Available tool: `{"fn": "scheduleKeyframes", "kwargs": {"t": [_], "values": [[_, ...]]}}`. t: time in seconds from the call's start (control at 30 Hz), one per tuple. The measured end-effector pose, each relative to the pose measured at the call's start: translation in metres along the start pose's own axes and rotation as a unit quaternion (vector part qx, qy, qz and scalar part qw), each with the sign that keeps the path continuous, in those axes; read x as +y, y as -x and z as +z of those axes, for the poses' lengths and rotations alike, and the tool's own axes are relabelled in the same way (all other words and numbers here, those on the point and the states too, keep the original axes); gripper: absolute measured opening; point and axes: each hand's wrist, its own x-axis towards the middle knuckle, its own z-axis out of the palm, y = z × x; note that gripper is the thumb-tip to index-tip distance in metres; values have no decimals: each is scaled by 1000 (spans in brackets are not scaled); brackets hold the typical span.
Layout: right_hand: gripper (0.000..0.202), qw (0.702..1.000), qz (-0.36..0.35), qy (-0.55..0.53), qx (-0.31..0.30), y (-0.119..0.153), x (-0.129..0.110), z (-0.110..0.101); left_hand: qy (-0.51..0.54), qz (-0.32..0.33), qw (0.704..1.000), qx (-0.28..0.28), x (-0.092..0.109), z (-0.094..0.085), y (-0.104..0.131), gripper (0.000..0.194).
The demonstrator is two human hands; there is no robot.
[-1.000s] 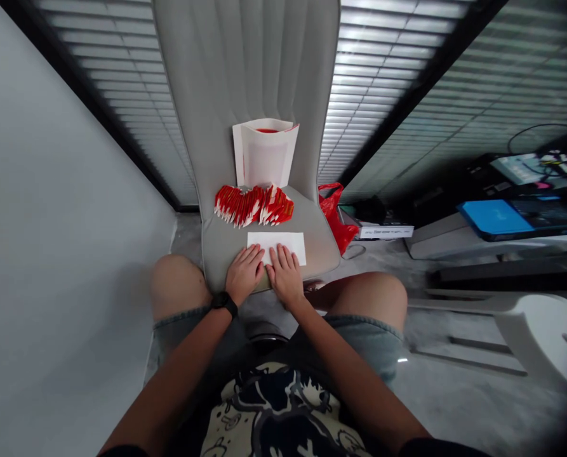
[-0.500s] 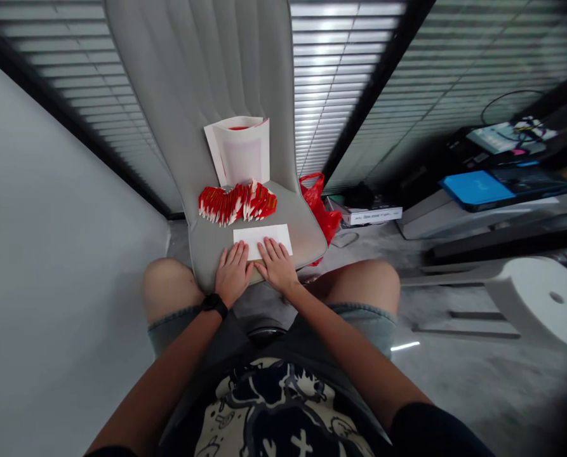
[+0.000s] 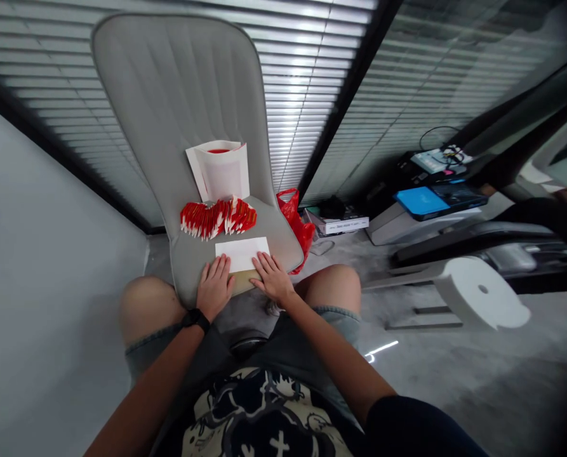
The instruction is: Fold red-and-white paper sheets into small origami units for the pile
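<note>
A white rectangular sheet of paper (image 3: pixel 242 251) lies flat near the front of the grey chair's seat (image 3: pixel 276 238). My left hand (image 3: pixel 214 287) rests on its left end, palm down with the fingers stretched out. On the right end lie the fingers of my right hand (image 3: pixel 272 277), also flat and extended. Between the hands, a yellowish strip (image 3: pixel 245 283) shows on the seat's front edge. Behind the paper stands a fanned row of folded red and white paper pieces (image 3: pixel 207 219). A white paper packet (image 3: pixel 226 172) with red inside leans against the backrest.
A red plastic bag (image 3: pixel 296 222) is beside the chair's right side. Farther right are a white box (image 3: pixel 343 225), a blue and black flat box (image 3: pixel 423 202) and a white stool (image 3: pixel 486 289). A pale wall (image 3: pixel 49 266) runs along the left.
My hands have spread farther apart along the paper, uncovering its near edge and the yellowish strip. The whole view has shifted, with the chair lower and farther left.
</note>
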Motion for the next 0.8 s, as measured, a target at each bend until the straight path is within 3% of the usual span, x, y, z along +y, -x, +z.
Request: {"fn": "scheduleKeyframes", "kwargs": {"t": [0.27, 0.5, 0.6, 0.7, 0.8], "values": [[66, 994, 110, -6, 19, 17, -22, 11, -9, -17, 1000, 7, 3, -1, -4, 55], [67, 991, 130, -2, 23, 16, -27, 16, 2, -29, 1000, 10, 3, -3, -2, 56], [68, 993, 121, -2, 13, 17, -24, 15, 19, -32, 999, 25, 22, -5, 1, 58], [66, 993, 117, 2, 1, 19, -22, 14, 51, 48, 997, -15, 51, -1, 4, 57], [63, 994, 113, 6, -6, 19, -23, 12, 52, 56, 996, -46, 70, 6, 6, 56]]}}
